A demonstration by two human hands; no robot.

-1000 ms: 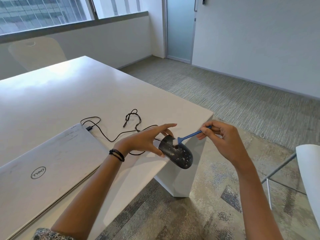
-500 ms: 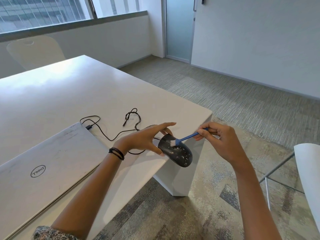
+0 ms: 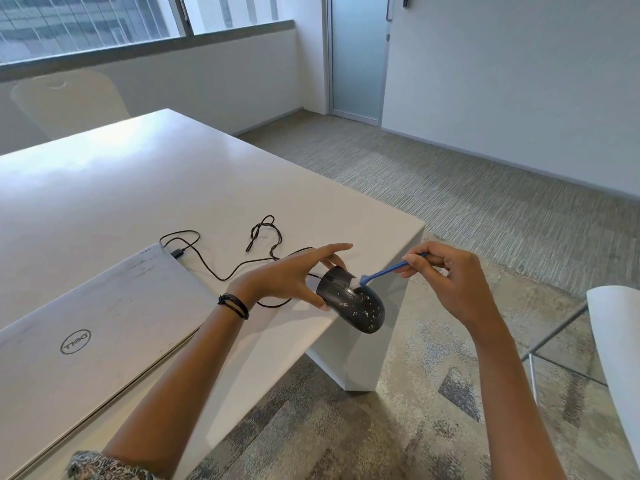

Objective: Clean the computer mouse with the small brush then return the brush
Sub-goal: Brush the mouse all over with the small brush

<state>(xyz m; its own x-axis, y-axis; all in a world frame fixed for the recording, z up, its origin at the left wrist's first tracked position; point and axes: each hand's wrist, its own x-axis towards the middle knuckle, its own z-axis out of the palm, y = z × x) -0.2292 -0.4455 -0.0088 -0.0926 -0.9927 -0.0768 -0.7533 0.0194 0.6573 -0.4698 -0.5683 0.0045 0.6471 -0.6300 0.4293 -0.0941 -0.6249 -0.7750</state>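
A person's left hand (image 3: 294,275) holds a black computer mouse (image 3: 351,299) out past the corner of a white table (image 3: 166,188), fingers (image 3: 332,249) spread around its far side and thumb on the near side, while the right hand (image 3: 446,275) pinches the thin blue handle of a small brush (image 3: 388,270) between closed fingers; compared with a second ago, the white bristle tip sits a little further back from the mouse's front end, pressed on the top shell near the button seam, and the mouse itself has barely shifted. The mouse is a smooth, rounded, glossy shell dotted with pale specks toward its rear. Its thin black cord (image 3: 242,261) trails in loose loops and one knot across the matte table top to a plug beside a closed silver laptop (image 3: 86,317), a flat slab with scuffed lid and round logo. A black braided band (image 3: 233,304) circles the left wrist, and a patterned sleeve (image 3: 100,467) shows at the frame's lower edge. Below lies mottled grey carpet (image 3: 398,427)
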